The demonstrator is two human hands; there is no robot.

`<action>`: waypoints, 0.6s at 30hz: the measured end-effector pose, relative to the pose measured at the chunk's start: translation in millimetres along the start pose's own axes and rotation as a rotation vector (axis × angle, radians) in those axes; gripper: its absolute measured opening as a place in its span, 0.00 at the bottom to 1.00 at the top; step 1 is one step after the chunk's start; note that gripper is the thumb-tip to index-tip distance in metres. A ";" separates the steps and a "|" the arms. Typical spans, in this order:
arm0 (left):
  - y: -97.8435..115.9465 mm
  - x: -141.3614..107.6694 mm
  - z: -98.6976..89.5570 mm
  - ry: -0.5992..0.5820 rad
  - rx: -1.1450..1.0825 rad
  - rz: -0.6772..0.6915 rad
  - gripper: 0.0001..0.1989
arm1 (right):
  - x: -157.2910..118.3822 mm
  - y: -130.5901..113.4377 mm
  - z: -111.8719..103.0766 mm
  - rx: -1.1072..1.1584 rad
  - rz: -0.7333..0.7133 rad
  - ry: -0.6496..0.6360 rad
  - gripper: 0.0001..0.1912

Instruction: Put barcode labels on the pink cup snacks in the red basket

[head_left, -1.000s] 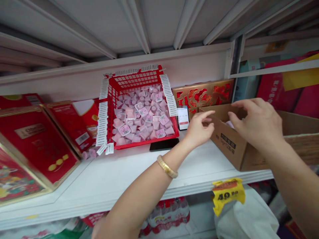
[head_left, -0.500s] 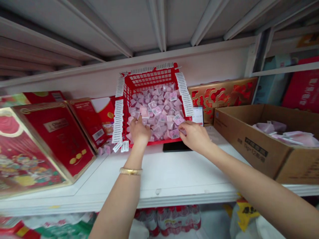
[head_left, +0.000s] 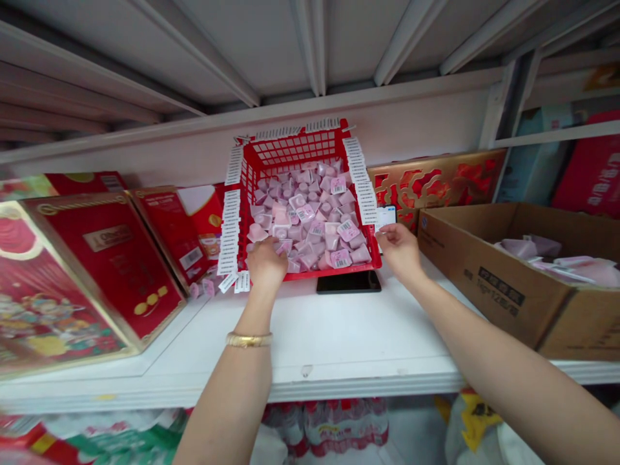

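A red plastic basket point(head_left: 293, 153) holds many small pink-purple cups point(head_left: 307, 213) that look like jelly cups, some with barcode labels. White barcode label strips point(head_left: 361, 181) line its rims. My left hand point(head_left: 266, 263) is over the basket's front left corner, touching the cups; its fingertips are mostly hidden behind the hand. At the front right corner, just outside the rim, is my right hand point(head_left: 401, 253). Its thumb and forefinger are pinched by the lower end of the label strip; what is between them is too small to make out. Behind those fingers stands a phone point(head_left: 386, 217) with a lit screen.
A black flat device point(head_left: 349, 283) lies under the basket's front edge on the white shelf point(head_left: 339, 336). To the right stands an open cardboard box point(head_left: 489, 284) with more wrapped cups. Red gift boxes point(head_left: 104, 258) fill the left. Shelf beams point(head_left: 310, 45) run low overhead.
My right hand has moved from the cups at the basket's front right to the label strip's end outside the rim. My left hand has drawn slightly back toward me.
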State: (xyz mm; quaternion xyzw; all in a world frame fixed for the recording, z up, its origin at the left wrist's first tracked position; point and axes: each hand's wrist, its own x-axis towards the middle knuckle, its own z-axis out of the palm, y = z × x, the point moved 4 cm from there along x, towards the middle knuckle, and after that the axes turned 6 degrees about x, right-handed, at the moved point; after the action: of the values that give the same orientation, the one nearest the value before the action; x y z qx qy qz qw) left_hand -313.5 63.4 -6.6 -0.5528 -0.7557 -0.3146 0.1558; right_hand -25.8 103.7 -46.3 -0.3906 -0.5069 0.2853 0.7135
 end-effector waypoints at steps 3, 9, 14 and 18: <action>8.6 -3.9 3.7 0.091 -0.442 -0.014 0.20 | 9.2 8.4 0.7 0.152 0.145 0.061 0.14; 46.8 -22.2 29.0 -0.294 -1.442 -0.114 0.16 | 17.7 11.8 5.7 0.378 0.350 0.079 0.15; 60.8 -36.0 35.1 -0.458 -1.590 -0.162 0.18 | 17.6 13.5 10.3 0.478 0.448 0.095 0.11; 65.0 -40.6 35.0 -0.432 -1.591 -0.161 0.20 | 16.6 13.0 12.5 0.512 0.455 0.116 0.11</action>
State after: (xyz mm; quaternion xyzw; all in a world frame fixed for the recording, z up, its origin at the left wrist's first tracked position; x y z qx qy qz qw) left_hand -235.1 68.5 -37.0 -0.4903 -0.3578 -0.6524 -0.4538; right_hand -32.4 127.3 -46.7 -0.3175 -0.2774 0.5326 0.7339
